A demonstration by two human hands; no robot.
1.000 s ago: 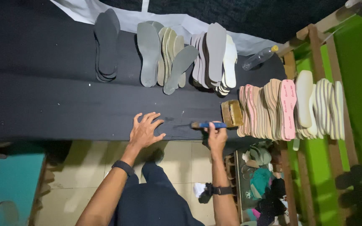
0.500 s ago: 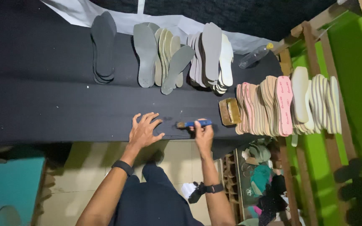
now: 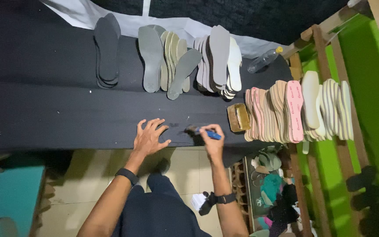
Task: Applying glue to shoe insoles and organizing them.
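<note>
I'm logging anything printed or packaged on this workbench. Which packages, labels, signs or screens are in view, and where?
Plastic bottle: lying at the bench's far right edge, clear, yellow cap; any label is too small to tell.
Pink insole: in the right-hand stack, faint printed marks.
No signs or screens.

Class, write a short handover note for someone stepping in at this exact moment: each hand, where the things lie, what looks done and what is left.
Left hand: flat, fingers spread, pressing on the black sheet near its front edge.
Right hand: holds a blue-handled tool, tip on the sheet beside the left hand.
Nearby: a yellowish block to the right; pink and tan insoles stacked beyond it; grey insoles and dark insoles at the back.
Done: cannot tell; no finished marks are visible on the sheet.
Left: most of the sheet looks untouched.
</note>
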